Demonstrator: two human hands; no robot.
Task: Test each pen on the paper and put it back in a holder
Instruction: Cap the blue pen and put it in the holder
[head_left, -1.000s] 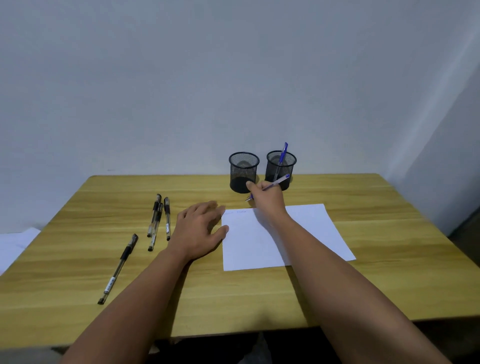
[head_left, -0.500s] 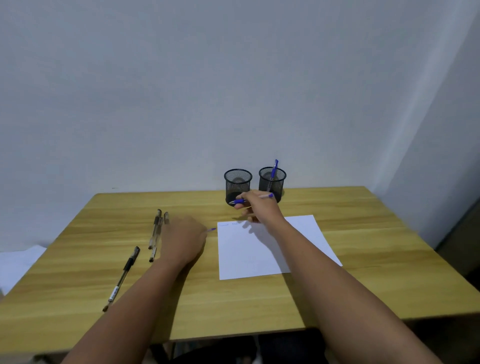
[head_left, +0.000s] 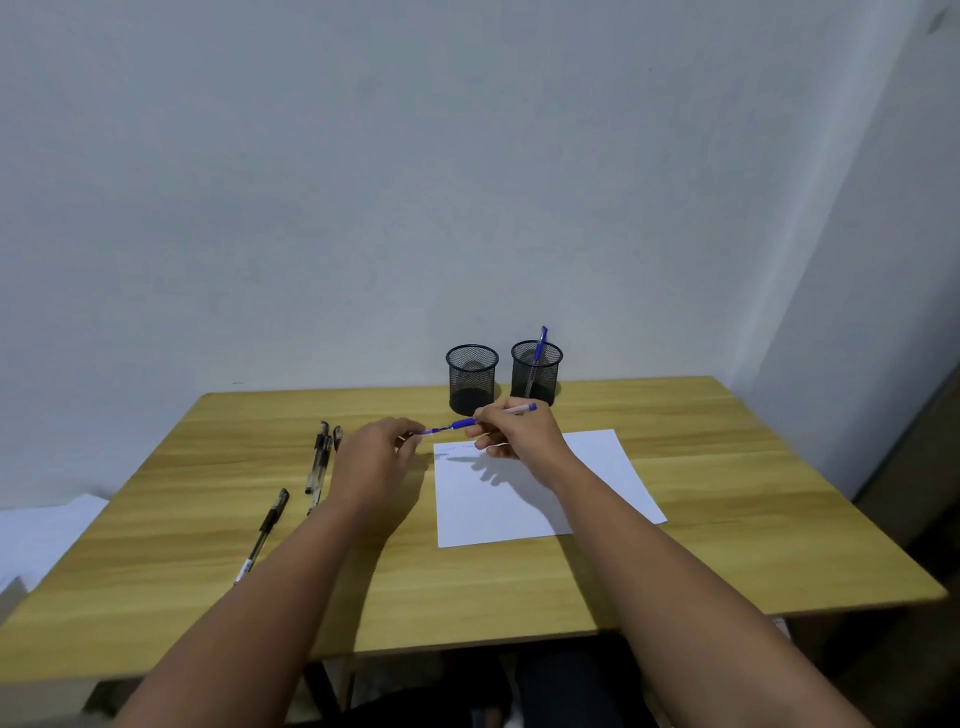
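A blue pen is held level above the paper's far left corner. My right hand grips its barrel. My left hand pinches a small blue cap right at the pen's tip. The white paper lies on the table and has faint scribbles near its far left corner. Two black mesh holders stand at the back: the left holder looks empty, and the right holder has one blue pen standing in it.
Three black pens lie close together left of my left hand, and one more black pen lies nearer the front left. The wooden table stands against a white wall. White sheets lie off the table's left.
My right hand lifted the pen off the paper and turned it level. My left hand left the table, closed on the cap and came up to the pen's tip.
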